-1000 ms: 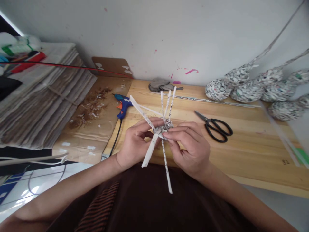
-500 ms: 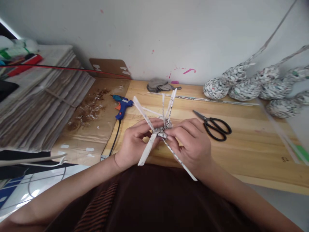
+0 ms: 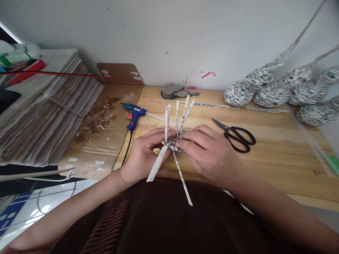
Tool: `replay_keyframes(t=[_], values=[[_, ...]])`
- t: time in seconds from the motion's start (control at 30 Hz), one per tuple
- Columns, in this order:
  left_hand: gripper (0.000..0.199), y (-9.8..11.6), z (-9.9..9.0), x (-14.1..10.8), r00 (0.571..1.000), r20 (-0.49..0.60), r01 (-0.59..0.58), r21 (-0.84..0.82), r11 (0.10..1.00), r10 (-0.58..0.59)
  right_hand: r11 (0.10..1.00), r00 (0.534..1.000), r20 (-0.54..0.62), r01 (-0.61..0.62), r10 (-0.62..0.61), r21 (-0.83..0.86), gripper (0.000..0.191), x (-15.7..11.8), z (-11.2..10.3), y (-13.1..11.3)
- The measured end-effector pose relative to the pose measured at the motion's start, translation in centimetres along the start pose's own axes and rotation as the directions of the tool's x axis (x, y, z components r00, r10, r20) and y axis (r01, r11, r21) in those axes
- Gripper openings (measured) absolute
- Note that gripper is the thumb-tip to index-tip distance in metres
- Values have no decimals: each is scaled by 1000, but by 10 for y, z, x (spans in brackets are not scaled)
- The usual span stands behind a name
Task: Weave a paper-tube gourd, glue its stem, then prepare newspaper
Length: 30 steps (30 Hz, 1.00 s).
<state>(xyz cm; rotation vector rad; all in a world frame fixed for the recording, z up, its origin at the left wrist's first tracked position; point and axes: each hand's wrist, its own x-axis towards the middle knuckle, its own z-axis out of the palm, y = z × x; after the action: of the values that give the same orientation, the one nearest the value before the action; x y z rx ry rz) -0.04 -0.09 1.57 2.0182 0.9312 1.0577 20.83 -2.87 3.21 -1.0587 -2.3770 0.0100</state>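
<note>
A small woven paper piece [image 3: 173, 144] is between my hands over the table's front edge, with several rolled paper strips sticking out of it. My left hand [image 3: 144, 151] is closed on its left side, thumb below and fingers behind. On its right side, my right hand [image 3: 205, 148] pinches the weave with thumb and index finger. One flat strip [image 3: 156, 165] points down to the left, and a thin printed strip [image 3: 182, 176] hangs toward my lap. The other strips stand up at the back.
Black-handled scissors [image 3: 234, 134] lie right of my hands. A blue glue gun [image 3: 136, 116] rests at the left on the table [image 3: 272, 151]. Behind are a grey cloth [image 3: 177, 91] and a long paper rod [image 3: 230, 106]. Woven paper balls [image 3: 272, 93] sit back right, stacked newspapers [image 3: 47, 106] left.
The woven piece has turned a little in my hands. Its left strip now stands upright, and the lower strip has swung left, away from my right hand. My right hand has shifted slightly leftward.
</note>
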Motion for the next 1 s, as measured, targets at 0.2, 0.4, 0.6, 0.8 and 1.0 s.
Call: replay_keyframes(t=[0.2, 0.4, 0.6, 0.8, 1.0], values=[[30, 3, -2, 3, 999, 48, 26, 1, 1000, -26, 997, 997, 70, 19, -13, -74, 18, 7, -6, 1], [35, 1, -1, 0, 995, 101, 24, -12, 1000, -23, 985, 988, 12, -155, 154, 77, 15, 14, -4, -3], [43, -5, -1, -5, 998, 56, 52, -191, 980, -42, 901, 942, 10, -323, 335, 291, 10, 14, 1, -4], [21, -13, -18, 1, 973, 221, -35, -126, 991, 62, 849, 915, 56, -392, 399, 355, 9, 14, 1, -2], [16, -7, -16, 1, 987, 161, -28, 32, 999, 22, 739, 845, 81, -506, 529, 446, 25, 12, 6, 1]])
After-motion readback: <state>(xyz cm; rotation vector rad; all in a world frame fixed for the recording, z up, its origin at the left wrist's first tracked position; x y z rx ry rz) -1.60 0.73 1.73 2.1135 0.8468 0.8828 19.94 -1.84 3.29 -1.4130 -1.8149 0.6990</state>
